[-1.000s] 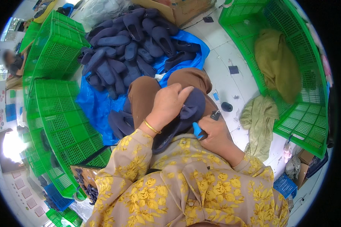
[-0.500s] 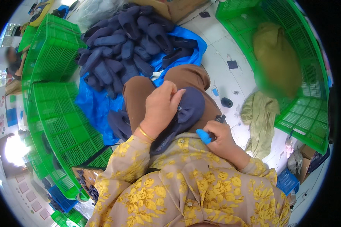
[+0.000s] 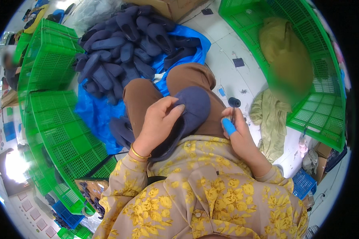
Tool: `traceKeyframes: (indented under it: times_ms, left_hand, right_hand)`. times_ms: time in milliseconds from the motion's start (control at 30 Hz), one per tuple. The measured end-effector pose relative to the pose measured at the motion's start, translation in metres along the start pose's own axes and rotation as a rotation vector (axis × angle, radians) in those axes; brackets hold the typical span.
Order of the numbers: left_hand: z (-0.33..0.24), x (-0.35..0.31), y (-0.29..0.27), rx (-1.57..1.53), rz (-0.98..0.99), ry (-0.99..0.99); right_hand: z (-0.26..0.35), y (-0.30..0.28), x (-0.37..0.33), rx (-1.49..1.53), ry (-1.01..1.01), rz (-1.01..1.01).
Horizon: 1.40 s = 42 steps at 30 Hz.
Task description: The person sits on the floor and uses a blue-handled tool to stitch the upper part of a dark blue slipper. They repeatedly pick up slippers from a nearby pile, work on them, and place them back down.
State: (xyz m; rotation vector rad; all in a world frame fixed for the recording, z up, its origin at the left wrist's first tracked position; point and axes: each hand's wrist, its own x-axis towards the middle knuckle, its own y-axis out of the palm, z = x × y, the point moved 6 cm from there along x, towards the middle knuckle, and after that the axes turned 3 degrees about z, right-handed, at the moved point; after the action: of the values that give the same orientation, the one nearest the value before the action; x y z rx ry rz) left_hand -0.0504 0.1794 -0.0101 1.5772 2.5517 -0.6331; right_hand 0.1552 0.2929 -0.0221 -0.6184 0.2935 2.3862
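A navy fabric shoe (image 3: 193, 105) lies across my lap. My left hand (image 3: 157, 121) pinches its upper near the opening, thumb and fingers pressed on the cloth. Off to the right, apart from the shoe, my right hand (image 3: 241, 137) has blue tape round one digit. Its fingers are closed on a small, thin dark tool (image 3: 233, 115), whose kind I cannot make out. Just beyond those fingertips a dark thread spool (image 3: 234, 102) shows on the floor. Another navy shoe (image 3: 121, 129) rests beside my left thigh.
A big heap of navy shoes (image 3: 127, 51) lies on blue plastic sheeting (image 3: 93, 119) ahead. Green crates (image 3: 54, 115) line the left side. At the right, a large green crate (image 3: 321, 123) holds olive cloth (image 3: 287, 59), and more cloth (image 3: 271, 123) hangs onto the floor.
My right hand has turned and opened up somewhat, lifting the thin dark tool upright between its fingers. The shoe's upper, bunched before, now lies smoother under my left hand. The view has shifted slightly.
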Motion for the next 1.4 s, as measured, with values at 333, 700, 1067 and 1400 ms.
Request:
traceKeyframes:
  times_ms: [333, 700, 1067, 1400]
  left_hand:
    - [0.004, -0.001, 0.003, -0.263, 0.033, -0.112]
    - [0.006, -0.001, 0.003, -0.252, 0.060, -0.132]
    - [0.009, 0.001, 0.002, -0.285, 0.093, -0.162]
    - [0.027, 0.005, 0.013, -0.465, 0.191, -0.357]
  right_hand:
    - [0.030, 0.049, 0.022, -0.183, 0.010, 0.164]
    - [0.033, 0.053, 0.028, -0.395, -0.067, 0.159]
    - [0.020, 0.053, 0.031, -0.408, -0.228, 0.181]
    - [0.007, 0.051, 0.029, -0.419, -0.321, 0.094]
